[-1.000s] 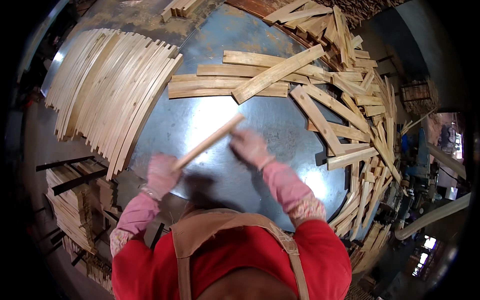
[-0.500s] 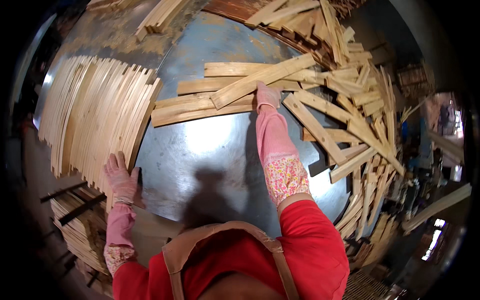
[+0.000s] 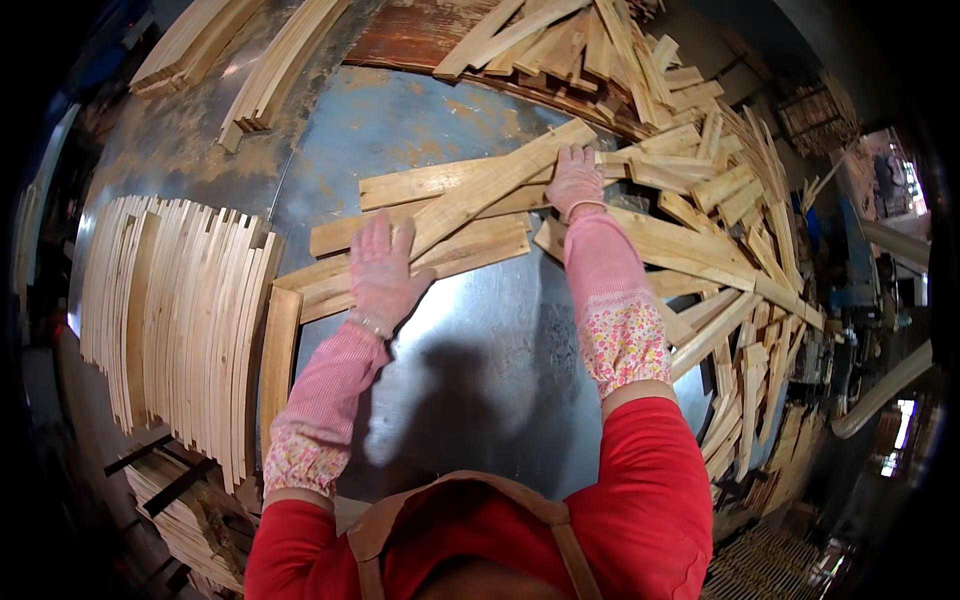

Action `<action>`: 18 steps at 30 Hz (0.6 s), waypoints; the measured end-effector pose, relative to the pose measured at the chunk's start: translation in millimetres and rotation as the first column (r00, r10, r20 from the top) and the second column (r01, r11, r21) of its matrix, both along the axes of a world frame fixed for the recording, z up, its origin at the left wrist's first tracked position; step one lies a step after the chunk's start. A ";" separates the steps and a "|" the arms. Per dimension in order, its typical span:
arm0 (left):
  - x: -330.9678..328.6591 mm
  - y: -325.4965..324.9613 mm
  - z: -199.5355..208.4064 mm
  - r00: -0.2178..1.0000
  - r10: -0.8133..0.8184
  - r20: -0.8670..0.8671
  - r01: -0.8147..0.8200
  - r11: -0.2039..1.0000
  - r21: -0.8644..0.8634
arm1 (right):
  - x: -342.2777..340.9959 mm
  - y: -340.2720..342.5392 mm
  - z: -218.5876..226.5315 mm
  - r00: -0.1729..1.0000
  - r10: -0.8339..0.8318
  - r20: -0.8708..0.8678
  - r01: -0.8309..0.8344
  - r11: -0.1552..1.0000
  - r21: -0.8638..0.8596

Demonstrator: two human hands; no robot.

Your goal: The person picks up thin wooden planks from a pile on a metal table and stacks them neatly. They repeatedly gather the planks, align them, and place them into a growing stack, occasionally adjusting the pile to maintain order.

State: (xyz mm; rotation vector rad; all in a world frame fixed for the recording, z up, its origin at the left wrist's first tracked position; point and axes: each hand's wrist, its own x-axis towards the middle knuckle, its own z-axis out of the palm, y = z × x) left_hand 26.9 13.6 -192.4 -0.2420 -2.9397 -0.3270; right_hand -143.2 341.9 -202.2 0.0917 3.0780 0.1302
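Note:
My left hand (image 3: 382,268), in a pink glove, lies with fingers spread across loose wooden planks left of the table's middle. Under its fingers are the lower plank (image 3: 472,246) and the end of the slanted plank (image 3: 500,185). My right hand (image 3: 577,182), gloved too, rests on planks beside the right-hand pile, its fingers stretched forward and grasping nothing that I can see. Left of my left forearm lies a single plank (image 3: 280,350), flat beside a row of planks standing on edge (image 3: 190,320).
A jumbled pile of planks (image 3: 720,215) spreads along the right of the metal table (image 3: 480,400). More planks lie on a reddish-brown board (image 3: 400,38) at the back. Plank bundles (image 3: 285,70) lie at the back left. Stacked wood (image 3: 190,510) stands below the left edge.
My left hand has moved from the edge of the plank row to the loose planks. My right hand has shifted right, toward the pile. A flat plank now shows beside the row.

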 end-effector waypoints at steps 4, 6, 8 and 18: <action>-49.7 8.3 -12.0 0.961 0.000 0.276 -0.002 1.000 0.009 | -29.6 10.0 -6.3 0.989 0.104 0.103 -0.104 0.995 -0.002; -34.7 -1.8 1.5 0.970 0.007 0.242 -0.012 1.000 0.018 | -35.7 7.1 -7.5 0.985 0.092 0.144 -0.088 0.995 -0.034; 8.0 -16.6 4.6 0.972 0.034 0.234 -0.051 0.996 0.070 | -33.4 10.4 -15.8 0.989 0.145 0.040 -0.141 0.986 -0.085; 358.1 -204.2 -52.9 0.798 0.312 0.516 -0.488 0.836 0.251 | -40.1 -17.0 26.8 0.917 0.267 0.296 -0.277 0.961 -0.010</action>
